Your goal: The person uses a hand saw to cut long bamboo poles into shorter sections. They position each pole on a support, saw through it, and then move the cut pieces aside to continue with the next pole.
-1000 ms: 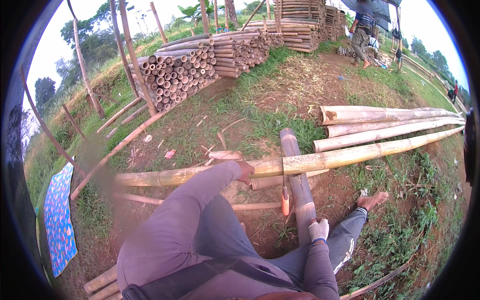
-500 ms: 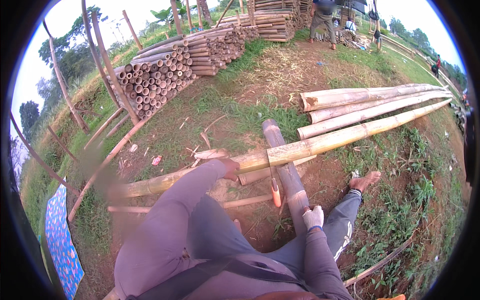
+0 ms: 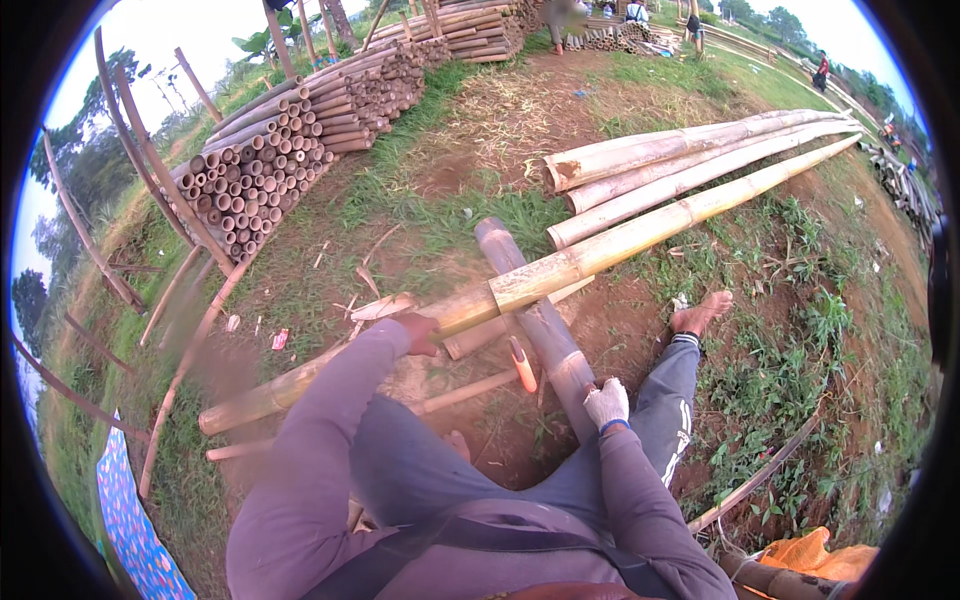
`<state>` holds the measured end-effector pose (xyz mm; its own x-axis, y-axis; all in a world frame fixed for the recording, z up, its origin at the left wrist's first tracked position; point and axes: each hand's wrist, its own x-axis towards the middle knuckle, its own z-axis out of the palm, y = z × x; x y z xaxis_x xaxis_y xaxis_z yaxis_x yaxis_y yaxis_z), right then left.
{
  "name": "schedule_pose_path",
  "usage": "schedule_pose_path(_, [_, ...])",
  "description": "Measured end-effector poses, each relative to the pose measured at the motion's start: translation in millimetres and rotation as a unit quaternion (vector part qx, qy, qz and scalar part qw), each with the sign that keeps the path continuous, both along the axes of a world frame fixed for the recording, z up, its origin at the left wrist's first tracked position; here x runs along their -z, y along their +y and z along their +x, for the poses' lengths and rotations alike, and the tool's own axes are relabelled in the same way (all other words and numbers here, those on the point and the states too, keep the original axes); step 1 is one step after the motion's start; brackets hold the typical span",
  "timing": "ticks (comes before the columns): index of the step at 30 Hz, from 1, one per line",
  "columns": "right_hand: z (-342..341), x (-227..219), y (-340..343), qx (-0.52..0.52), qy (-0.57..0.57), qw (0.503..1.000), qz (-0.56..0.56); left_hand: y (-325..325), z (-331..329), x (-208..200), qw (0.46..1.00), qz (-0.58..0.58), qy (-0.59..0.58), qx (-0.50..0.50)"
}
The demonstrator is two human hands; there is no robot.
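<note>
A long yellowish bamboo pole (image 3: 640, 238) lies slantwise in front of me, across a thicker grey bamboo piece (image 3: 548, 335). My left hand (image 3: 420, 333) is bare and closed over the pole, left of that crossing. Just below the pole, near the crossing, shows the orange handle of a saw (image 3: 522, 366); its blade is hard to make out. My right hand (image 3: 607, 403), in a whitish glove, is closed beside the near part of the grey bamboo, close to my right leg. What its fingers hold, if anything, is hidden.
Several pale bamboo poles (image 3: 690, 150) lie beyond on the right. Cut bamboo stands stacked (image 3: 260, 175) at the back left, by leaning posts. A blue patterned cloth (image 3: 135, 520) is at lower left, an orange sack (image 3: 815, 555) at lower right. People are in the distance.
My view has turned, so the scene sits further left and higher. The saw blade, seen against the pole before, is now indistinct. Both hands keep about the same places.
</note>
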<state>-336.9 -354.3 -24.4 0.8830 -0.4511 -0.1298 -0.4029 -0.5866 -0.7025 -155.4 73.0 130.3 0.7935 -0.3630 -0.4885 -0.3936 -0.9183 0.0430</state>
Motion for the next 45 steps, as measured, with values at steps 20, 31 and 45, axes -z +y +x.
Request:
schedule_pose_path(20, [-5.9,-35.0,54.2,-0.184,-0.176,0.955,-0.152,92.7,31.0,-5.4,0.978,-0.086,-0.062,-0.178])
schedule_pose_path(31, [48.5,-3.1,125.6,-0.223,0.004,0.973,-0.06,92.0,16.2,86.6,0.977,-0.059,-0.137,-0.153])
schedule_pose_path(45, [72.2,-118.1,127.3,-0.173,-0.118,0.915,0.345,89.5,14.7,99.0,0.97,-0.055,-0.171,-0.163])
